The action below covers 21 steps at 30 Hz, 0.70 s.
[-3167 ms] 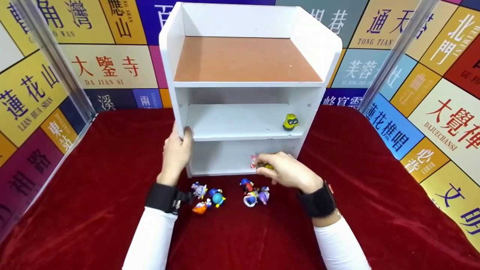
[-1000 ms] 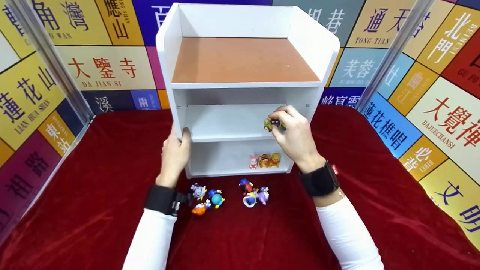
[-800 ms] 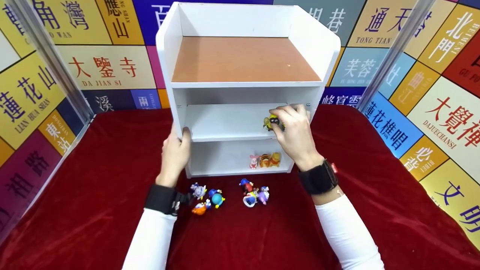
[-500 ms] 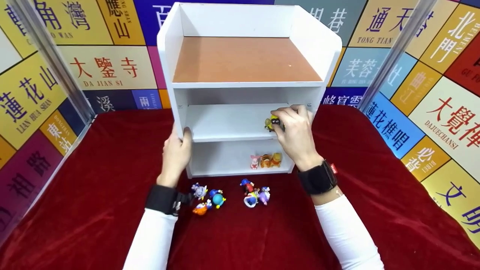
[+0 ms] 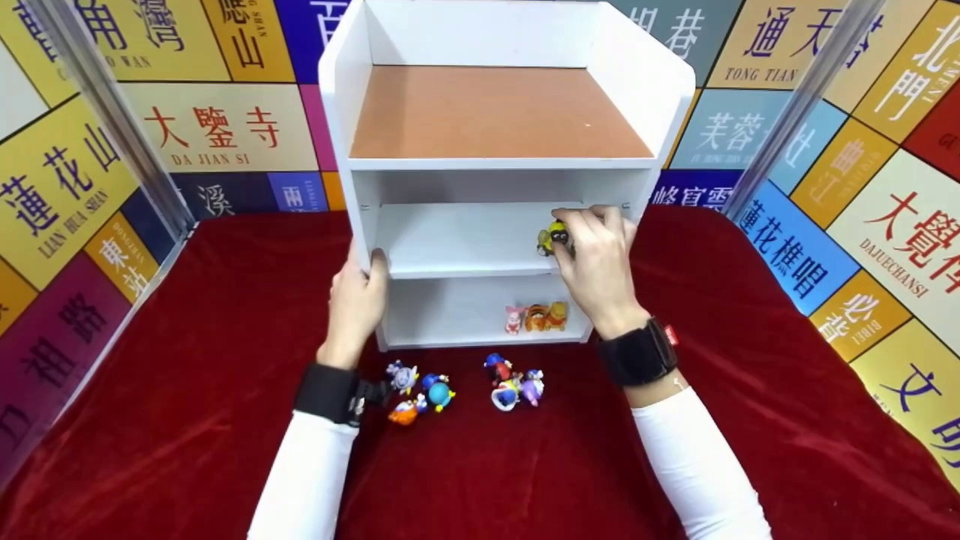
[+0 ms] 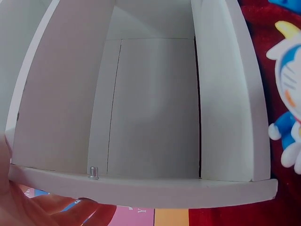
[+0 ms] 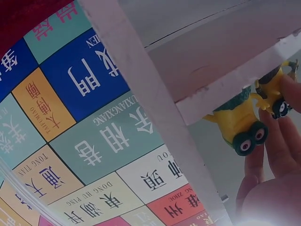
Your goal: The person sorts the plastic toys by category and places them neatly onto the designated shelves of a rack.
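- Head view: right hand (image 5: 600, 255) pinches small yellow-black plastic figurine (image 5: 557, 233) at middle board of white wooden shelf (image 5: 499, 163); left hand (image 5: 358, 298) grips shelf's side.
- Figurine seems light, stiff; body is best hold.

Site type: a booth-like enclosure; the building around it cannot be determined. Printed panels (image 5: 221, 161) bearing Chinese characters and romanised names form walls along the left, top and right of the frame. Metal posts (image 5: 125, 112) stand upper left and upper right. Red cloth (image 5: 180, 435) covers the surface below, supporting a white shelf unit (image 5: 480, 112) at upper centre.
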Available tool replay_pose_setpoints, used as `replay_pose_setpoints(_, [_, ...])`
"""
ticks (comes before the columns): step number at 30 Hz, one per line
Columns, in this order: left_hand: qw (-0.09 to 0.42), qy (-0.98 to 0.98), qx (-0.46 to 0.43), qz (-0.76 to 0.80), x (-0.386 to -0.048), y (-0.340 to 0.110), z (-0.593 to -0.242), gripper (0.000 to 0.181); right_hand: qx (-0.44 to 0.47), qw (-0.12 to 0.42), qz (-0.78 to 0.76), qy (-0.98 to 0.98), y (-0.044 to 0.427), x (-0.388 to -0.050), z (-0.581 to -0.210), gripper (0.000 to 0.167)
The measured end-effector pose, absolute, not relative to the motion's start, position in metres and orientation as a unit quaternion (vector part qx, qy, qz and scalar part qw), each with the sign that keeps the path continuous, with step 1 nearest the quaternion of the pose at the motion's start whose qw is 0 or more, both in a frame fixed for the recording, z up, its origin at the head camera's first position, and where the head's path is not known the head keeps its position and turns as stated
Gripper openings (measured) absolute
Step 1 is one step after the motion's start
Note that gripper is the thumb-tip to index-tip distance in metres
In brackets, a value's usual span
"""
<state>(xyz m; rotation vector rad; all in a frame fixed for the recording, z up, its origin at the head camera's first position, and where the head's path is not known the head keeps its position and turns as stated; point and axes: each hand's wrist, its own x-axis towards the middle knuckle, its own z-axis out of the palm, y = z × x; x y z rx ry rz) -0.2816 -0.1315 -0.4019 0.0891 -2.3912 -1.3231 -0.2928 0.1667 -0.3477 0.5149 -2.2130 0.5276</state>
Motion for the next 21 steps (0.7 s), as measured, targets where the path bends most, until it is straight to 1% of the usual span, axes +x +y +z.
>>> replay_pose_setpoints(3, [0.202, -0.856, 0.028, -0.475, -0.282, -0.131, -0.401, 0.042, 0.203, 0.392, 0.208, -0.873, 0.167, -0.292, -0.348, 0.034])
replay_pose_setpoints(8, [0.196, -0.855, 0.03, -0.48, -0.281, -0.132, -0.403, 0.047, 0.201, 0.383, 0.208, -0.877, 0.168, -0.289, -0.35, 0.041])
replay_pose_setpoints(10, [0.195, -0.855, 0.03, -0.48, -0.281, -0.131, -0.404, 0.046, 0.196, 0.378, 0.214, -0.879, 0.17, -0.287, -0.349, 0.044])
replay_pose_setpoints(14, [0.196, -0.854, 0.03, -0.48, -0.28, -0.131, -0.405, 0.046, 0.187, 0.393, 0.247, -0.866, 0.172, -0.275, -0.345, 0.048])
replay_pose_setpoints(17, [0.195, -0.854, 0.03, -0.481, -0.281, -0.131, -0.405, 0.046, 0.188, 0.423, 0.285, -0.839, 0.174, -0.264, -0.341, 0.044])
replay_pose_setpoints(21, [0.194, -0.856, 0.028, -0.479, -0.282, -0.131, -0.403, 0.046, 0.2, 0.46, 0.344, -0.794, 0.175, -0.25, -0.338, 0.03])
